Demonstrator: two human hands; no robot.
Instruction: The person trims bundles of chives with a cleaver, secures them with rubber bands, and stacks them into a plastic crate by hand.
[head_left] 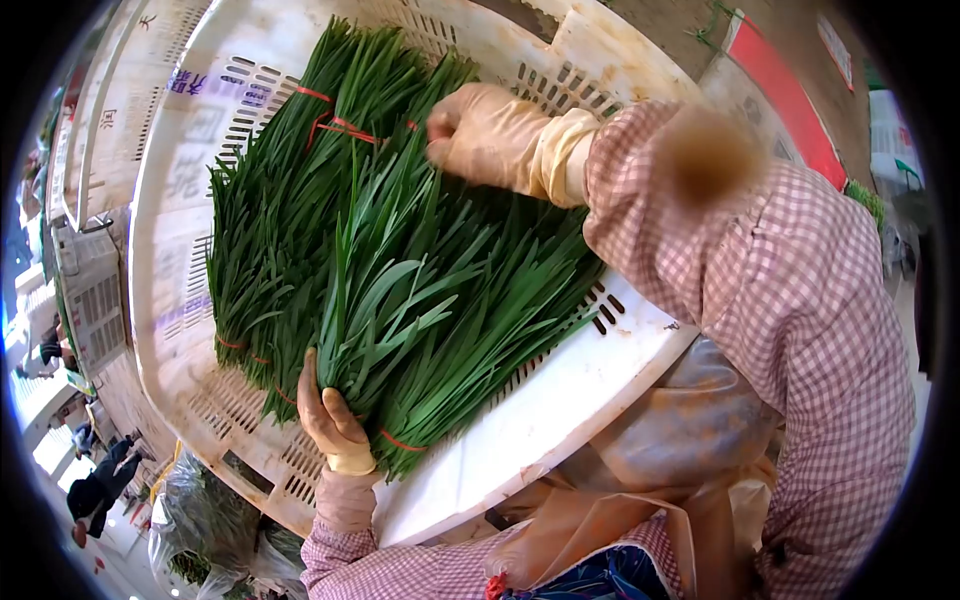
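Bundles of garlic chives (270, 240), dark green with long flat leaves, lie side by side in a white slotted plastic crate (560, 400). Red ties (352, 131) bind several of them. My left hand (333, 425), in a pale glove, grips the lower end of a middle bundle (375, 320), whose leaves fan upward. At the bundles' upper end my right hand (480, 130), also gloved, is closed with its fingers curled down against the leaves. A bit of red tie shows beside those fingers. Whatever they pinch is hidden.
More white crates (125, 120) stand to the left. Below them, a clear plastic bag (205, 515) with greens lies on the floor. A person in dark clothes (100, 485) is at the far lower left. A red-edged board (785, 90) is at upper right.
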